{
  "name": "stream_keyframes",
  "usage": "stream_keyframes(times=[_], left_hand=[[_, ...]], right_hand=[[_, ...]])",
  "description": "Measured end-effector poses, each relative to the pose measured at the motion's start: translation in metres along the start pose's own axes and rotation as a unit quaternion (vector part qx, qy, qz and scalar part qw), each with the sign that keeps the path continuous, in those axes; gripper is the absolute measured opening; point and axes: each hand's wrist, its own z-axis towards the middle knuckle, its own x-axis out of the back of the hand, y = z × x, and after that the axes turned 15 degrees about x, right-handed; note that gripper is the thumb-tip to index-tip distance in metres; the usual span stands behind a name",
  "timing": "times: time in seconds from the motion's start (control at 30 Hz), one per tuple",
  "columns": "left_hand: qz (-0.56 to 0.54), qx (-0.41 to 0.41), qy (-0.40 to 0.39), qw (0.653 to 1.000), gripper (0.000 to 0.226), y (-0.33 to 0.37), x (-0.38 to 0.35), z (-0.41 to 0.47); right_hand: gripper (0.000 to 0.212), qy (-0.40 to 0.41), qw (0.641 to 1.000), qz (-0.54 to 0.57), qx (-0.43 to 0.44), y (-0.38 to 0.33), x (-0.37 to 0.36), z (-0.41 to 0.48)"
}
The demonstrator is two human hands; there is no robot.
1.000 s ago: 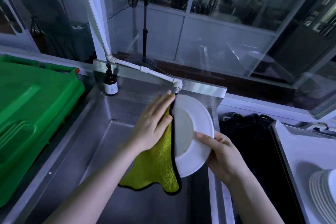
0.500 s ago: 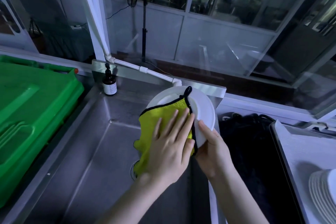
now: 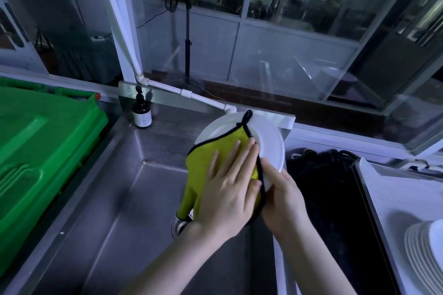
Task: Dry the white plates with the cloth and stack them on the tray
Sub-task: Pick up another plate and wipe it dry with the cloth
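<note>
Left hand (image 3: pixel 227 189): fingers straight and close together, laid flat on the cloth (image 3: pixel 203 163), pressing it against the face of the plate (image 3: pixel 271 141).

Right hand (image 3: pixel 285 196): thumb on the plate's front at its lower right rim. The other fingers are hidden behind the plate, probably curled round the back, so this reads as a pinch grip.

Cloth: yellow-green, fuzzy pile, black stitched hem, with a black hanging loop poking past the plate's top edge. One corner droops down toward the drain (image 3: pixel 178 225).

Plate: white, round, smooth and glossy. It is held tilted, nearly on edge, in the air over the right rear corner of the sink (image 3: pixel 119 187).

Sink: brushed steel, square-cornered basin.

Stack of plates (image 3: pixel 422 254): white, rims fanned, on the pale flat tray (image 3: pixel 395 187) at its near right edge.

Brown pump bottle (image 3: pixel 142 112): stands upright at the sink's rear left corner.

Green plastic bin (image 3: pixel 36 139): moulded lid, just left of the sink.
</note>
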Motion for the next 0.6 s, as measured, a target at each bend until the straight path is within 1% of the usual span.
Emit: stream_keyframes(times=[0.03,0.1,0.17,0.23,0.33,0.4,0.47,0.6], left_hand=[[0.011,-0.001,-0.010,1.000,0.056,0.003,0.000,0.004],[0.014,-0.019,-0.043,0.999,0.057,0.000,0.001,0.015],[0.001,-0.049,-0.084,0.995,0.060,-0.010,0.002,0.028],[-0.010,-0.057,-0.119,0.991,0.059,-0.022,0.004,0.042],[-0.002,-0.013,-0.115,0.993,0.063,-0.038,0.008,0.055],[0.011,0.006,-0.118,0.993,0.066,-0.042,0.012,0.052],[0.026,-0.014,-0.117,0.993,0.064,-0.035,0.017,0.039],[0.037,-0.064,-0.126,0.989,0.060,-0.013,0.017,0.015]], right_hand=[[0.023,0.002,1.000,-0.002,-0.009,0.002,0.000,-0.003],[0.027,0.006,1.000,-0.002,-0.016,0.005,0.002,-0.005],[0.028,0.007,1.000,-0.020,-0.022,0.005,0.005,-0.007],[0.029,0.003,0.999,-0.026,-0.028,0.003,0.006,-0.007],[0.038,-0.009,0.999,-0.018,-0.029,-0.002,0.009,-0.005],[0.034,-0.003,1.000,-0.023,-0.012,-0.007,0.012,-0.001],[0.027,-0.006,1.000,-0.020,-0.008,-0.010,0.014,0.002],[0.034,-0.021,1.000,-0.015,-0.012,-0.005,0.014,0.003]])
